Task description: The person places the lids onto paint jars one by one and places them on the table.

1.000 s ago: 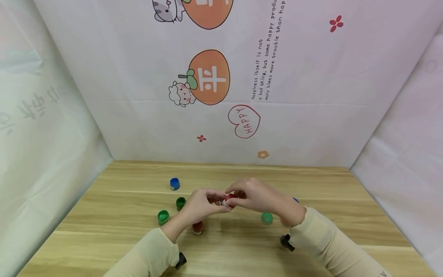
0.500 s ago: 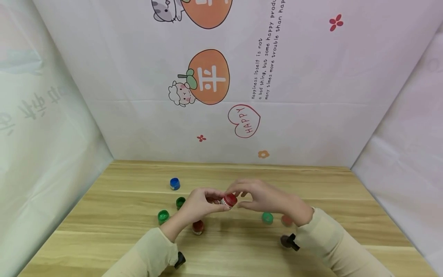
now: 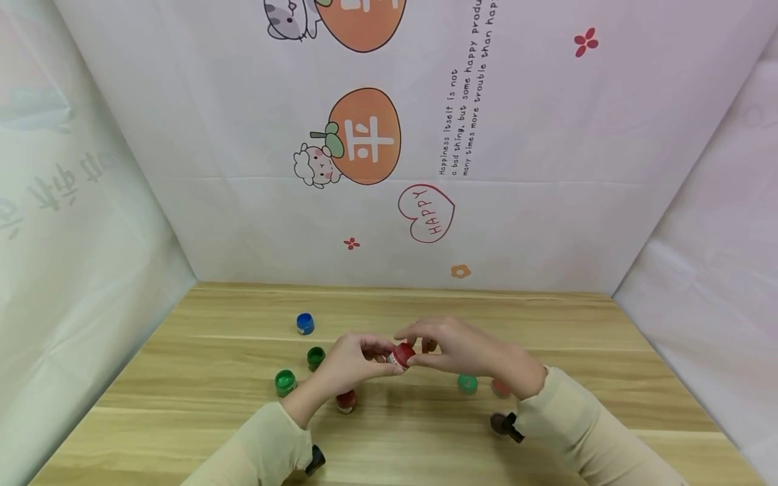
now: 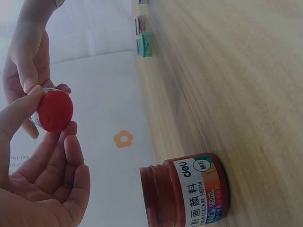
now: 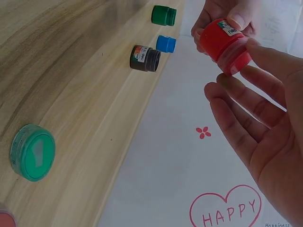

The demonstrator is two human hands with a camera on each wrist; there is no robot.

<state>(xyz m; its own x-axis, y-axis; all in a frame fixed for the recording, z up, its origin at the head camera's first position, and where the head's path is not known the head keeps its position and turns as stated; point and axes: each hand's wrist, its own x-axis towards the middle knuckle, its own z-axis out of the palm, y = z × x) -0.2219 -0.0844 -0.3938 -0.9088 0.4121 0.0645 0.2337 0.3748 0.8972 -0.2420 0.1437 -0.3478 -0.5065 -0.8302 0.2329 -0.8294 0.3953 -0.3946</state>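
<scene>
A small red paint jar [image 3: 400,357] is held tilted above the table between both hands. My left hand [image 3: 351,359] grips the jar body between thumb and fingers, and its red base [image 4: 56,111] shows in the left wrist view. My right hand [image 3: 457,347] has its thumb and fingertips around the lid [image 5: 236,62] at the other end. Below the left forearm stands an uncapped brown-red paint jar [image 3: 346,401], its label [image 4: 195,187] facing the left wrist camera.
On the left stand open jars of green [image 3: 285,383], dark green [image 3: 315,358] and blue [image 3: 305,323] paint. Toward the right lie a green lid [image 3: 467,384], a reddish lid [image 3: 501,387] and a dark lid [image 3: 500,423]. White printed sheets wall the wooden table [image 3: 419,439].
The right hand's fingers loosened off the lid and drew back a little, then came onto it again. The left hand keeps its grip on the jar in nearly the same place.
</scene>
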